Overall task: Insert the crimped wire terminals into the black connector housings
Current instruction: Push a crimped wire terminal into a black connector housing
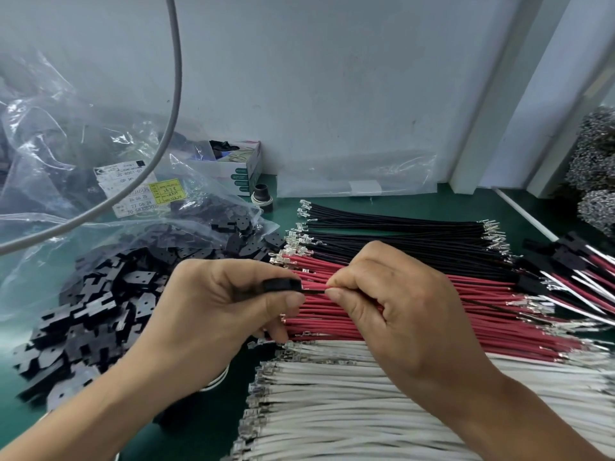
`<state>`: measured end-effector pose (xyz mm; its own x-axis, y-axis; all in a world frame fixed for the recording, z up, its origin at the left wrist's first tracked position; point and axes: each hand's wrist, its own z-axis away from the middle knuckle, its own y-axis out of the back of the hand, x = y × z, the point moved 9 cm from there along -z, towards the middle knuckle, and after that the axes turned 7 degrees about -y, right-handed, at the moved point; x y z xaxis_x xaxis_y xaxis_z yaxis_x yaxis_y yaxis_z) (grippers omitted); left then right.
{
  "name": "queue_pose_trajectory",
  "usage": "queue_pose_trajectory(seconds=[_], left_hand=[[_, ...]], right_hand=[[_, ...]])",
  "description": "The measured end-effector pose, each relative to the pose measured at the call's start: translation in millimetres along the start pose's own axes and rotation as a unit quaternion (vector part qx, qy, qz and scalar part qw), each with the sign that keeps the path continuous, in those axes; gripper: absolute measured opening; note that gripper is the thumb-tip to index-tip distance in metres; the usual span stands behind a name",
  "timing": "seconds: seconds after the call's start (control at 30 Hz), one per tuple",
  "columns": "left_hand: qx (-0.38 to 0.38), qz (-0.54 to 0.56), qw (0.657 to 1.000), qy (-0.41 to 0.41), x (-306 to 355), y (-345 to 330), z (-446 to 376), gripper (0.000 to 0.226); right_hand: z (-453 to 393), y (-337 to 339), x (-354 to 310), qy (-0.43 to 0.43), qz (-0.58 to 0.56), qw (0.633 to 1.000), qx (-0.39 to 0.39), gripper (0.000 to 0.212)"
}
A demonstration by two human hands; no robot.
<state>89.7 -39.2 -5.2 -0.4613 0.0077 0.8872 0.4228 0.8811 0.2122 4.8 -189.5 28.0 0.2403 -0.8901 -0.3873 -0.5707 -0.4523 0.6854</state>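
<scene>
Two hands pinching, left hand [213, 304] housing [282, 285], right hand [392, 294] wire [314, 290]

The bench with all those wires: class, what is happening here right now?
A person is assembling connectors by hand. The left hand pinches a black connector housing, while the right hand feeds a black wire into its end. Below lie rows of black wires, red wires and white wires; loose housings are heaped to the left.

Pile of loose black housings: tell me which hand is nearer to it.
Left. The left hand hovers right at the edge of the pile of loose black housings, pinching one housing. The right hand is farther off, over the red wires, pinching a black wire.
</scene>
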Motion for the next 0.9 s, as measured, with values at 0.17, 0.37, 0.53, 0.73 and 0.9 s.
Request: queue_pose_trajectory(seconds=[0.17, 0.37, 0.53, 0.73, 0.9], left_hand=[[-0.033, 0.01, 0.999, 0.01, -0.6, -3.8, 2.4, 0.017], [-0.027, 0.004, 0.999, -0.031, 3.2, -2.6, -1.5, 0.015], [-0.002, -0.009, 0.999, -0.033, -4.3, 3.8, -2.4, 0.018], [0.001, -0.033, 0.999, -0.03, -11.9, 6.1, -3.0, 0.02], [-0.003, -0.043, 0.999, -0.03, -13.9, 6.2, -3.2, 0.02]], right_hand=[[1.9, -3.1, -5.5, 0.015, -0.014, 1.0, -0.019, 0.013], [-2.7, 18.7, -13.4, 0.054, 0.09, 0.994, 0.034, 0.009], [9.9, -17.7, -24.9, 0.035, 0.058, 0.981, -0.18, 0.013], [17.7, -36.0, -18.7, 0.004, 0.056, 0.965, -0.255, 0.014], [18.0, -34.5, -16.3, -0.01, 0.048, 0.966, -0.255, 0.015]])
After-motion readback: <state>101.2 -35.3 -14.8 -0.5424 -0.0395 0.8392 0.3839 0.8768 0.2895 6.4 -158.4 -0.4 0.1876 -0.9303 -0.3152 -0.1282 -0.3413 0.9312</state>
